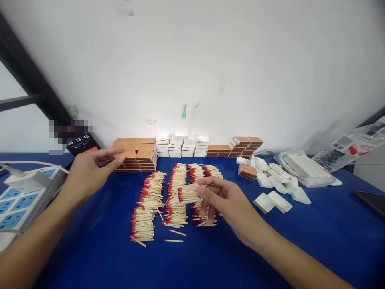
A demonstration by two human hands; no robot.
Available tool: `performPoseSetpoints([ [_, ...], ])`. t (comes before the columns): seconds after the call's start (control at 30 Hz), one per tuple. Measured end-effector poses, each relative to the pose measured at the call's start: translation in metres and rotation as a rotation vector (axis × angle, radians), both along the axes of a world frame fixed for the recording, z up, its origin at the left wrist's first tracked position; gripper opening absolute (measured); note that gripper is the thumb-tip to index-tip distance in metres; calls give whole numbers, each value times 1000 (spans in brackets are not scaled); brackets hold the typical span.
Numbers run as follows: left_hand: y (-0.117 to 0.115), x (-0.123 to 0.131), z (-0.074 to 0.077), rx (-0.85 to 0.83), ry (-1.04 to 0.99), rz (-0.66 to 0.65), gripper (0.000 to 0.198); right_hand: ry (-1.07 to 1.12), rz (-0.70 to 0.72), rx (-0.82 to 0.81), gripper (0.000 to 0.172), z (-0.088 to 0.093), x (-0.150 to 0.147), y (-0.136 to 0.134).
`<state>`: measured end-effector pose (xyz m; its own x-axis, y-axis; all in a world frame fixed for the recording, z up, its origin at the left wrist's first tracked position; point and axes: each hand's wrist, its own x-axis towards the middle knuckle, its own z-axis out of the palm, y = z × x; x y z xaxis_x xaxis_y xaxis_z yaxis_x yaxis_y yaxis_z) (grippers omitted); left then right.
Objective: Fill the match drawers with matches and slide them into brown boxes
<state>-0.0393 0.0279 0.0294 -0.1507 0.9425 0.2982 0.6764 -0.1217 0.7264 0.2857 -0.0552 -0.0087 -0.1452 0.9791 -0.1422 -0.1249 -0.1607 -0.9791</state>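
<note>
My right hand (221,200) is closed around a small white matchbox tray (189,194) filled with red-tipped matches, held just above the rows of loose matches (168,196) on the blue table (99,249). My left hand (90,168) reaches to the back left, its fingers pinching an orange matchbox sleeve (128,154) at the front of the stack of orange sleeves (141,149).
White inner trays (182,145) are stacked at the back centre, more orange sleeves (237,146) at their right. Loose white trays (275,188) lie at the right by plastic bags (303,168). A power strip (21,192) and a timer (80,142) sit at the left.
</note>
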Motion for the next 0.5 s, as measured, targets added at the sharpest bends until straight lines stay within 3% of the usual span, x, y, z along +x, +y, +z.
performPoseSetpoints([
  [0.5, 10, -2, -15, 158, 235, -60, 36, -28, 8, 14, 48, -2, 1, 0],
])
